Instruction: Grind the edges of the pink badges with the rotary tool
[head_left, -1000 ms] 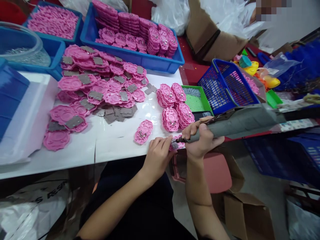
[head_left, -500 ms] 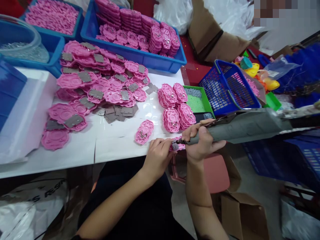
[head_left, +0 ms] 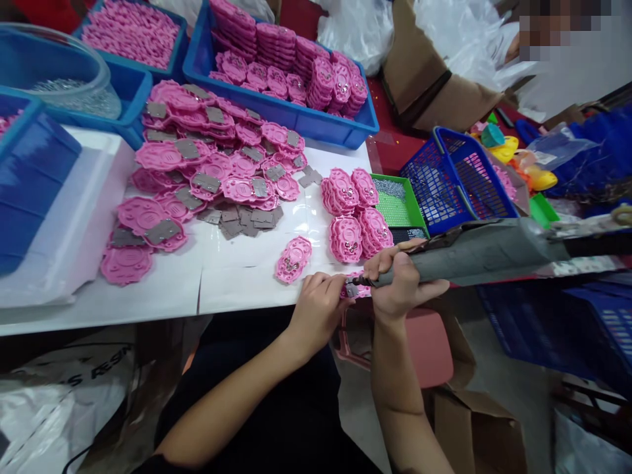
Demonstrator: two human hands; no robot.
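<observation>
At the near edge of a white table (head_left: 162,289), the right hand (head_left: 402,283) is wrapped tight round a grey tape-wrapped power tool (head_left: 474,253), long axis roughly horizontal, tip pointing left w/ the body running off to the right. The tip meets a pink plastic piece (head_left: 356,289) w/ a grey metal plate, pinched at the table edge by the left hand (head_left: 318,306), fingers curled closed on it. Both forearms reach up from below, wrists close together. Behind: stacks of finished pink pieces (head_left: 353,214), a loose heap w/ grey plates (head_left: 207,171), a blue bin (head_left: 286,112).
</observation>
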